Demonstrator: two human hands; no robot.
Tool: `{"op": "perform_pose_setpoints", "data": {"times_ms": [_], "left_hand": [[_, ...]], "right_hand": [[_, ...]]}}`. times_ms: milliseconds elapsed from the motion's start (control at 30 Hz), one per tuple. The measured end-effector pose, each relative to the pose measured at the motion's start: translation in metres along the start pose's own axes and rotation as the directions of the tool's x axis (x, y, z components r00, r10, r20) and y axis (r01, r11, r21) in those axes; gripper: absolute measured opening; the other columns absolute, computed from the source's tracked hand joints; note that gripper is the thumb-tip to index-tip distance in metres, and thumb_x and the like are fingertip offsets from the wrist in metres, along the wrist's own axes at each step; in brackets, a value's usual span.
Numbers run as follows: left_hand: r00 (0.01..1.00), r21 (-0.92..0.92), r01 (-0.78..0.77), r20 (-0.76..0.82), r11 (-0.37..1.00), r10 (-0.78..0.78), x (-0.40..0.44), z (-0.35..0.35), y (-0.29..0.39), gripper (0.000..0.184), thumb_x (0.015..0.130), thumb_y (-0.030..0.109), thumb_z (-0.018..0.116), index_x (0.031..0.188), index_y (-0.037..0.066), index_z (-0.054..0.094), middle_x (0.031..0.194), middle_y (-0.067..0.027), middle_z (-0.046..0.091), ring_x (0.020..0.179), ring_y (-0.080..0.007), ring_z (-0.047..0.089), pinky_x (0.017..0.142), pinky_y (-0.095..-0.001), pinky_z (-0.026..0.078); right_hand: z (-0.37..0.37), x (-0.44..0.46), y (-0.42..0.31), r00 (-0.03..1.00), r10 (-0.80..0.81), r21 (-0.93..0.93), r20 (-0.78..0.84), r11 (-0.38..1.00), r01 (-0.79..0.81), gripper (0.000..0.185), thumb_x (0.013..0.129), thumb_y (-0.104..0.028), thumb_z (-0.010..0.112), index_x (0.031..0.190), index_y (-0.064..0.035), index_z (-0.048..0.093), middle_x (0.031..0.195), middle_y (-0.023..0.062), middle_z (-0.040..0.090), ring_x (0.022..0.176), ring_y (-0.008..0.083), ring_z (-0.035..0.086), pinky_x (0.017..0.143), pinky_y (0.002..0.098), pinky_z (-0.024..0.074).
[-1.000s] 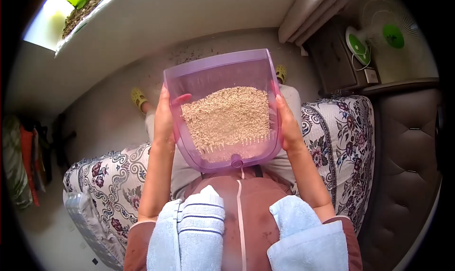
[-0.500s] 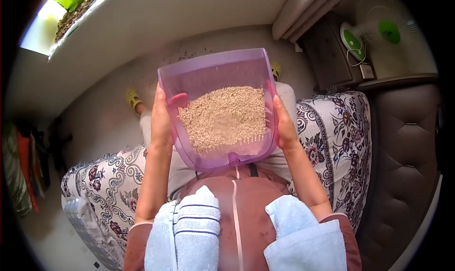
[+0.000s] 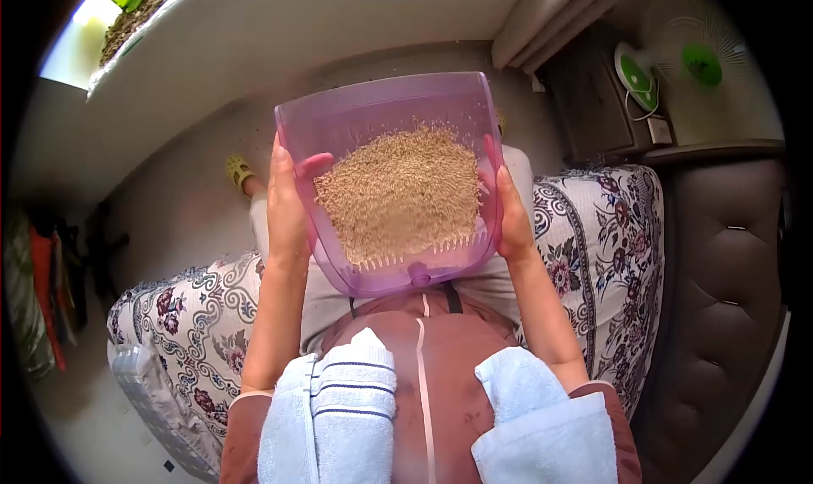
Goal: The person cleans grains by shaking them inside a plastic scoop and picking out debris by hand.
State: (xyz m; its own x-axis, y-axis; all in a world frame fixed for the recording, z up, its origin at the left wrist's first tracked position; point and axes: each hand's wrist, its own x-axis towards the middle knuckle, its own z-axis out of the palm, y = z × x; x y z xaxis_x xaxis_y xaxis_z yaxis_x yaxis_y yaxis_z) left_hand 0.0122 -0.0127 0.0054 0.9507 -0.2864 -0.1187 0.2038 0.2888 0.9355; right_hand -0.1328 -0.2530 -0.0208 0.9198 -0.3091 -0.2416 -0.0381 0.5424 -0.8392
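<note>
Between my hands is a translucent purple plastic tray with a comb-like row of slots along its near end. A heap of tan grains lies in it, and loose grains look blurred and scattered toward the far side. My left hand is wrapped around the tray's left wall, its fingers showing pink through the plastic. Around the right wall my right hand grips likewise. The tray is held up over my lap, its near end close to my belly.
I sit on a bed with a floral cover; its dark padded headboard is at right. A fan and dark cabinet stand far right. Light-blue towels hang over my shoulders. Dark bits lie on a window ledge.
The tray has shifted slightly away from my body and turned a little. The grains have moved toward the far side and spread, some apparently tossed up. Both hands keep their grip.
</note>
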Motion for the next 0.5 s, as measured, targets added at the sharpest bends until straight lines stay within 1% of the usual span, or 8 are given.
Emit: {"op": "perform_pose_setpoints", "data": {"times_ms": [133,167,267,300,333,400,467,500], "left_hand": [[0.967,-0.23,0.239,-0.03,0.943,-0.253,0.0,-0.015,-0.015,0.053,0.101,0.047,0.033,0.149,0.028,0.022,0.116,-0.0167,0.056,0.098,-0.0253,0.058,0.082,-0.0388,0.051],[0.957,-0.251,0.269,-0.043,0.93,-0.288,-0.004,-0.01,-0.005,0.054,0.1,0.05,0.033,0.149,0.031,0.02,0.118,-0.0175,0.055,0.1,-0.0276,0.058,0.083,-0.042,0.051],[0.991,-0.344,0.075,-0.082,0.936,-0.11,-0.025,0.006,0.036,0.055,0.099,0.051,0.032,0.149,0.032,0.018,0.118,-0.0174,0.055,0.102,-0.0278,0.058,0.086,-0.0428,0.049],[0.993,-0.329,0.0,-0.112,0.944,-0.039,-0.029,0.009,0.049,0.056,0.1,0.052,0.03,0.149,0.031,0.017,0.118,-0.017,0.055,0.103,-0.0272,0.057,0.088,-0.0417,0.048],[0.999,-0.323,-0.051,-0.004,0.945,0.053,-0.034,0.007,0.059,0.053,0.102,0.047,0.029,0.15,0.028,0.018,0.126,-0.0136,0.055,0.105,-0.022,0.057,0.094,-0.0372,0.045],[0.992,-0.116,-0.125,-0.037,0.985,0.121,-0.021,0.01,0.048,0.053,0.103,0.041,0.028,0.151,0.02,0.017,0.139,-0.0093,0.044,0.104,-0.0187,0.056,0.097,-0.033,0.041],[0.993,-0.034,-0.114,-0.038,0.993,0.113,-0.013,0.008,0.031,0.052,0.104,0.036,0.027,0.15,0.013,0.021,0.144,-0.0066,0.039,0.102,-0.0169,0.056,0.098,-0.031,0.04],[0.995,-0.025,-0.096,-0.033,0.995,0.095,-0.012,0.005,0.022,0.051,0.104,0.034,0.027,0.149,0.01,0.023,0.143,-0.006,0.039,0.101,-0.0167,0.056,0.097,-0.0309,0.04]], "right_hand": [[0.025,0.014,-0.045,0.997,0.075,-0.189,-0.02,0.979,-0.077,0.052,0.102,-0.028,0.037,0.145,0.0003,0.03,0.148,0.0085,0.035,0.134,0.0166,0.034,0.111,0.0268,0.0239],[0.043,0.014,-0.064,0.999,0.031,-0.276,0.014,0.961,-0.025,0.051,0.102,-0.027,0.037,0.145,0.0006,0.03,0.148,0.0084,0.035,0.134,0.0167,0.034,0.112,0.027,0.0236],[0.073,0.0,-0.111,0.971,-0.112,-0.441,0.21,0.876,0.196,0.057,0.101,-0.035,0.037,0.148,-0.0045,0.025,0.143,0.0112,0.04,0.128,0.0194,0.041,0.107,0.0308,0.032],[0.07,0.002,-0.106,0.963,-0.141,-0.417,0.227,0.88,0.227,0.058,0.101,-0.037,0.036,0.149,-0.0064,0.023,0.141,0.0123,0.041,0.126,0.0203,0.043,0.105,0.0319,0.0342],[0.066,0.004,-0.102,0.955,-0.171,-0.392,0.244,0.883,0.258,0.06,0.101,-0.039,0.036,0.15,-0.0082,0.021,0.14,0.0133,0.042,0.124,0.0213,0.046,0.104,0.0331,0.0363],[0.027,0.02,-0.043,0.974,-0.184,-0.222,0.13,0.952,0.209,0.06,0.101,-0.04,0.035,0.151,-0.0102,0.019,0.14,0.0143,0.041,0.124,0.0227,0.046,0.104,0.0342,0.0362],[0.01,0.009,-0.021,0.984,-0.002,0.017,0.18,1.0,-0.001,0.054,0.102,-0.033,0.034,0.15,-0.009,0.023,0.146,0.0114,0.037,0.131,0.0153,0.039,0.108,0.0291,0.0312],[0.008,0.005,-0.015,0.992,0.036,-0.004,0.122,0.999,-0.036,0.054,0.103,-0.033,0.032,0.149,-0.0058,0.024,0.144,0.0116,0.039,0.13,0.0172,0.04,0.108,0.0294,0.031]]}}
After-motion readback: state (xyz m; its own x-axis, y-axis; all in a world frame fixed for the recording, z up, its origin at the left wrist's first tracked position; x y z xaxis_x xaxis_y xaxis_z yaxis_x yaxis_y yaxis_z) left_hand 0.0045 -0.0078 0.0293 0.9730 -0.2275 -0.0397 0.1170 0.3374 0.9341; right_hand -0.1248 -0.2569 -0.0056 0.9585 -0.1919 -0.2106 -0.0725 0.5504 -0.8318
